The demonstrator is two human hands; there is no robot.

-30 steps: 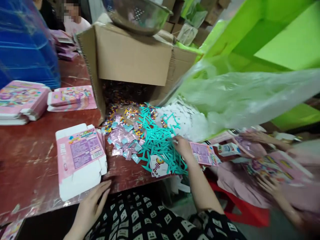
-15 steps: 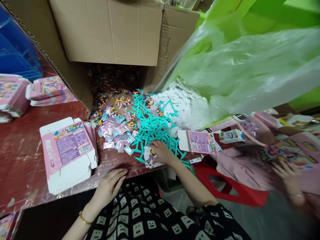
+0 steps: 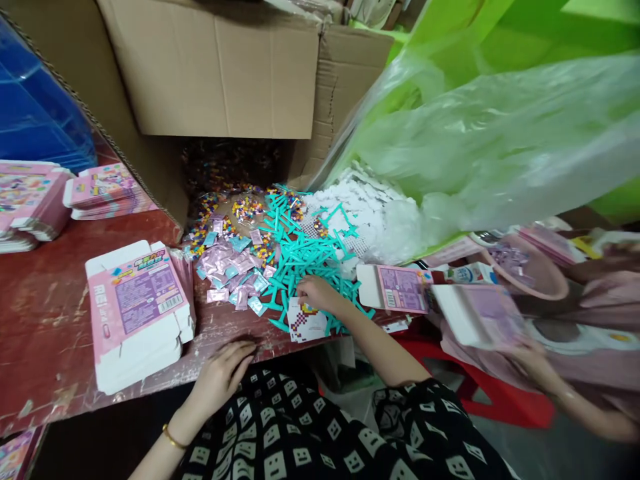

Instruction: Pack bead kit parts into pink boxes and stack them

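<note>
My left hand (image 3: 225, 370) rests at the front edge of the table, its fingers loosely stretched and holding nothing. Over the heap of teal plastic T-shaped sticks (image 3: 305, 257) is my right hand (image 3: 319, 295), its fingers curled down; whatever is in them is hidden. Just below it, a white card (image 3: 309, 327) with a pixel-style pattern lies on the front of the heap. To the left of the sticks are small pink and blue sachets (image 3: 233, 263). Behind these sit bags of tiny coloured beads (image 3: 247, 210). White pegboards (image 3: 370, 207) are piled at the back right.
A stack of flattened pink boxes (image 3: 137, 307) lies on the left, with more pink boxes (image 3: 107, 190) behind. An open cardboard carton (image 3: 215, 73) stands at the back. Clear plastic sheeting (image 3: 480, 140) hangs at right. Beside me a co-worker's hand (image 3: 533, 360) holds a pink box (image 3: 480, 313).
My right hand has lifted slightly off the card and its fingers have curled over the sticks. My left hand stays put. The co-worker has brought a box leftward.
</note>
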